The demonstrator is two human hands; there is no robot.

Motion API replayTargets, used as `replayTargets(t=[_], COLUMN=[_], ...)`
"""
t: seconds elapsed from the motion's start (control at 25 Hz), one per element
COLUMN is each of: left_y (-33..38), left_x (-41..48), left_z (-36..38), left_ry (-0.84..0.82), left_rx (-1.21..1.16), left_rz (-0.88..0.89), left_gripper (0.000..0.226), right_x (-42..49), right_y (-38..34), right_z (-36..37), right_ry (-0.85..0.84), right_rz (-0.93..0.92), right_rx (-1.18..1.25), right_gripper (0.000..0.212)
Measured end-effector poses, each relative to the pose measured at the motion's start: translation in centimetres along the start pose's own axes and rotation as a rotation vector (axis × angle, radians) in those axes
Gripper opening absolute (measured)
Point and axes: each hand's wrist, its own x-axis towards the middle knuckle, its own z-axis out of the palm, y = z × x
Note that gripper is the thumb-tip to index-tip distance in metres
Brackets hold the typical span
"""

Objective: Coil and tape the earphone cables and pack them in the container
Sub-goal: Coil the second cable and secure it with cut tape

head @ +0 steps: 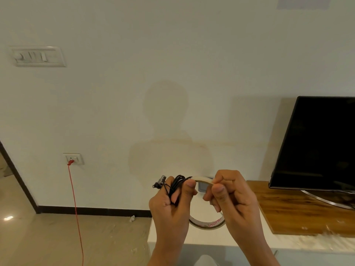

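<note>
My left hand (pixel 172 204) is closed around a coiled black earphone cable (pixel 177 182), whose plug or earbud end (pixel 159 182) sticks out to the left of the fingers. My right hand (pixel 230 196) pinches the top of a clear tape roll (pixel 208 224), which hangs between both hands, upright above the white counter. A strip of tape (pixel 201 179) runs from the right fingers to the coil under my left thumb. A grey container (pixel 201 186) shows partly behind the roll, mostly hidden by my hands.
A white counter (pixel 211 237) lies below my hands, with a wooden board (pixel 299 214) and a black TV (pixel 317 143) on a stand at the right. On the wall at the left, a socket (pixel 73 158) holds a red cord (pixel 76 212) that drops to the floor.
</note>
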Motion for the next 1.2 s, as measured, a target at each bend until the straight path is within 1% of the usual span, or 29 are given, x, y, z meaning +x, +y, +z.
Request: replayTargets(t=[0.2, 0.32, 0.44, 0.52, 0.6, 0.64, 0.68, 0.72, 0.76, 0.8, 0.84, 0.88, 0.92, 0.96, 1.04, 1.08, 1.16, 1.2], left_y=[0.4, 0.7, 0.9, 0.8, 0.9, 1.0, 1.0, 1.1, 0.9, 0.7, 0.4, 0.2, -0.1, -0.4, -0.9, -1.2, -1.1, -0.8], left_x=[-0.1, 0.0, -0.2, -0.3, -0.1, 0.1, 0.3, 0.4, 0.3, 0.2, 0.0, -0.2, -0.5, -0.6, -0.9, -1.2, -1.4, -1.2], left_z=[0.2, 0.2, 0.1, -0.2, -0.5, -0.6, -0.7, -0.8, -0.7, -0.7, -0.6, -0.5, -0.4, -0.2, 0.0, 0.0, 0.0, -0.1], left_ry=[0.005, 0.02, 0.03, -0.035, -0.185, -0.275, -0.343, -0.37, -0.373, -0.356, -0.332, -0.315, -0.311, -0.324, -0.38, -0.406, -0.415, -0.364], left_rx=[0.013, 0.006, -0.002, -0.017, -0.075, -0.111, -0.122, -0.092, -0.046, -0.004, 0.042, 0.09, 0.136, 0.199, 0.356, 0.4, 0.37, 0.298], left_rz=[0.023, 0.016, -0.017, -0.044, -0.153, -0.227, -0.272, -0.278, -0.257, -0.239, -0.219, -0.201, -0.174, -0.14, -0.082, -0.073, -0.128, -0.198], left_gripper=[0.043, 0.036, 0.031, 0.04, 0.046, 0.04, 0.034, 0.03, 0.03, 0.032, 0.037, 0.039, 0.037, 0.032, 0.024, 0.022, 0.021, 0.031], right_x=[0.0, -0.2, -0.4, -0.2, 0.5, 0.8, 1.0, 1.2, 1.3, 1.2, 0.8, 0.3, 0.0, 0.0, 0.2, 0.4, 0.7, 0.8], right_y=[-0.2, -0.3, -0.3, -0.2, 0.1, 0.3, 0.6, 0.7, 1.0, 1.2, 1.5, 1.3, 1.4, 1.3, 1.1, 1.2, 1.3, 1.3], right_z=[0.0, 0.1, 0.1, -0.3, -1.0, -1.4, -1.6, -1.6, -1.5, -1.1, -0.7, -0.1, 0.4, 0.9, 1.3, 1.3, 1.1, 1.0], right_ry=[0.022, 0.056, 0.093, 0.085, 0.018, -0.055, -0.125, -0.174, -0.156, -0.075, 0.035, 0.141, 0.189, 0.182, 0.113, 0.104, 0.11, 0.107], right_rz=[0.0, -0.014, -0.021, -0.007, 0.04, 0.086, 0.138, 0.184, 0.217, 0.266, 0.31, 0.373, 0.455, 0.549, 0.709, 0.764, 0.83, 0.838], right_rx=[-0.009, 0.012, -0.051, -0.086, -0.107, -0.085, -0.08, -0.087, -0.138, -0.195, -0.258, -0.272, -0.201, -0.088, 0.105, 0.175, 0.263, 0.272], right_gripper=[0.021, 0.02, 0.015, 0.015, 0.007, 0.002, 0.012, 0.018, 0.016, 0.011, 0.011, 0.011, 0.008, 0.003, 0.015, 0.017, 0.017, 0.019])
